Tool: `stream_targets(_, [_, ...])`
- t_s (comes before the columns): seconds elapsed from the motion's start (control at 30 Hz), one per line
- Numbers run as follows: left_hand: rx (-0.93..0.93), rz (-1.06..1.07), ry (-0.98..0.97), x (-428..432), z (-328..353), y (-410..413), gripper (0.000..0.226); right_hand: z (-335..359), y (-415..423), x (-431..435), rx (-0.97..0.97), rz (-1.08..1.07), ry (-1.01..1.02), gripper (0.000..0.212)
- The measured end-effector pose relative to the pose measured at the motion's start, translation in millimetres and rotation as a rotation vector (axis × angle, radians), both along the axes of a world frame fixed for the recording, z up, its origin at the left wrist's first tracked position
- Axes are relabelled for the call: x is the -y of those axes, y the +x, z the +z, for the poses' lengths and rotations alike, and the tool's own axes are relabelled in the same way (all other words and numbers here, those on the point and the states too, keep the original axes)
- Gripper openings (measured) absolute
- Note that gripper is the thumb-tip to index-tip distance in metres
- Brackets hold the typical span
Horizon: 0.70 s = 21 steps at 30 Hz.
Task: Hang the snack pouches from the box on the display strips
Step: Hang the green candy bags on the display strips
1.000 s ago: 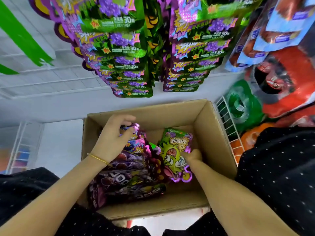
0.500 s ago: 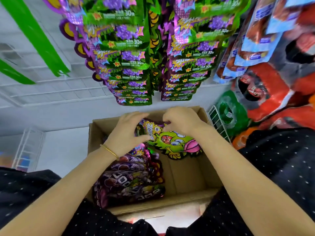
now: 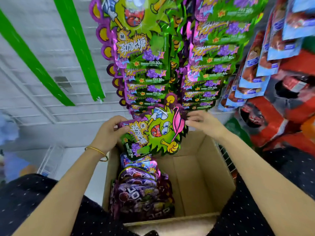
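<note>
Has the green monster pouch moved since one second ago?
Yes. The green pouch rose out of the cardboard box; it is now above the box's far rim, under the hanging pouches.

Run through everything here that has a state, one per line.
Green monster pouch: held above the box, tilted, not yet hung.
Left hand: grips the pouch's lower end.
Right hand: pinches its top edge.
Cardboard box: open, partly filled.
Purple pouches: stacked inside the box.
Hanging pouches: hung in two overlapping columns.
Green strips: bare.
</note>
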<state>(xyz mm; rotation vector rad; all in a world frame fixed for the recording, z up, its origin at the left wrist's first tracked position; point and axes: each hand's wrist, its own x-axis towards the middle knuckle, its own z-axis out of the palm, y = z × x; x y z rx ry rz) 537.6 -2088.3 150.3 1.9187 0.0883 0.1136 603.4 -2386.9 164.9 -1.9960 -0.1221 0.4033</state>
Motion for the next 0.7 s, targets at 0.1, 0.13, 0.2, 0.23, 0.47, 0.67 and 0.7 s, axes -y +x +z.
stream_targets(0.1, [-0.041,0.005,-0.119,0.6,3.0,-6.8,0.021,-9.8,-2.5,-9.9,-0.093,-0.044,0.128,0.039])
stream_targets(0.13, [-0.045,0.012,-0.131,0.5,2.4,-7.8,0.028,-9.7,-1.4,-13.6,-0.081,-0.057,0.155,0.033])
stream_targets(0.2, [-0.056,0.036,-0.140,-0.6,0.9,-8.9,0.035,-6.2,0.4,-21.2,-0.049,-0.047,0.176,0.009])
stream_targets(0.23, [-0.063,0.051,-0.137,-0.9,1.1,-9.3,0.033,-3.4,1.4,-24.4,-0.034,-0.036,0.170,0.005])
stream_targets(0.47, [0.050,-0.064,0.029,7.5,18.3,-9.8,0.040,48.7,-1.4,-46.5,0.324,0.269,-0.187,0.038])
stream_targets(0.67, [0.142,-0.035,-0.161,32.3,54.4,8.3,0.021,84.2,4.1,-71.2,0.471,0.325,-0.127,0.021])
stream_targets(0.7, [0.150,-0.005,-0.187,30.4,59.3,12.1,0.020,91.7,5.7,-71.7,0.434,0.281,-0.036,0.012])
